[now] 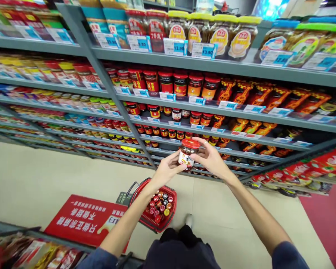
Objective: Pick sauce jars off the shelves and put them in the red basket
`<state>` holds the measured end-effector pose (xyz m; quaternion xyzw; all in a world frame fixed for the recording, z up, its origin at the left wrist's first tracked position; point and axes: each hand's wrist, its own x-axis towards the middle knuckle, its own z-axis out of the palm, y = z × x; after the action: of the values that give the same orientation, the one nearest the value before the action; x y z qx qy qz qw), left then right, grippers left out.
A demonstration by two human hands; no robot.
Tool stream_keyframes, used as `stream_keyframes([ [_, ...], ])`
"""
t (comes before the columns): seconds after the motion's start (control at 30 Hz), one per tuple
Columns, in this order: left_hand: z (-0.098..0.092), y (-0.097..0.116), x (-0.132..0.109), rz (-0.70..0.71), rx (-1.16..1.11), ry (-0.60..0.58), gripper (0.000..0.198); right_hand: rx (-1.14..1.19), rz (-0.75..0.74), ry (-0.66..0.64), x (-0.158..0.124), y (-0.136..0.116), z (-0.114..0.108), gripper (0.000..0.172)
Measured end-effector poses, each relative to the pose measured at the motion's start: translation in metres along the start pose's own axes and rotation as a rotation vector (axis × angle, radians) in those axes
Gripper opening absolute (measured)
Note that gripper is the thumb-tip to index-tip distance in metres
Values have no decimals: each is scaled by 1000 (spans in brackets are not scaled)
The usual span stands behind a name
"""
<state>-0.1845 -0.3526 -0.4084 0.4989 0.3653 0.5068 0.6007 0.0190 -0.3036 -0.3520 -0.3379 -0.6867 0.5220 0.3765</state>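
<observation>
Between my two hands is a glass sauce jar with a red lid, a white label and dark contents, held upright in front of the shelves. Fingers of my left hand wrap its lower left side. On the right side, my right hand grips the jar, its thumb across the label and a finger up by the lid. Below my left forearm, a red shopping basket on the floor holds several jars with red, yellow and white lids.
Grey shelves carry rows of jars, orange packets and price tags. A red printed mat lies on the floor at left. Another shelf with packets stands at lower left. Red packages are stacked at right.
</observation>
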Motion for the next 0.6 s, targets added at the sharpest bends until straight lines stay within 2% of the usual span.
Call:
stream_keyframes([
  [0.13,-12,-14,41,83,94,-7,77,-36,-58,-7,40,26,-17,71],
  [0.23,-30,-16,79,195,262,58,70,-78,-119,60,74,41,-24,73],
  [0.33,-49,-14,123,305,368,142,65,-212,-213,135,110,52,-33,72],
  [0.43,-66,-15,163,381,366,167,54,-387,-330,181,144,63,-40,65],
  [0.5,-75,-18,183,441,389,204,49,-487,-399,195,160,71,-43,61],
  [0.6,-85,-25,198,521,408,228,44,-606,-497,194,176,82,-45,57],
])
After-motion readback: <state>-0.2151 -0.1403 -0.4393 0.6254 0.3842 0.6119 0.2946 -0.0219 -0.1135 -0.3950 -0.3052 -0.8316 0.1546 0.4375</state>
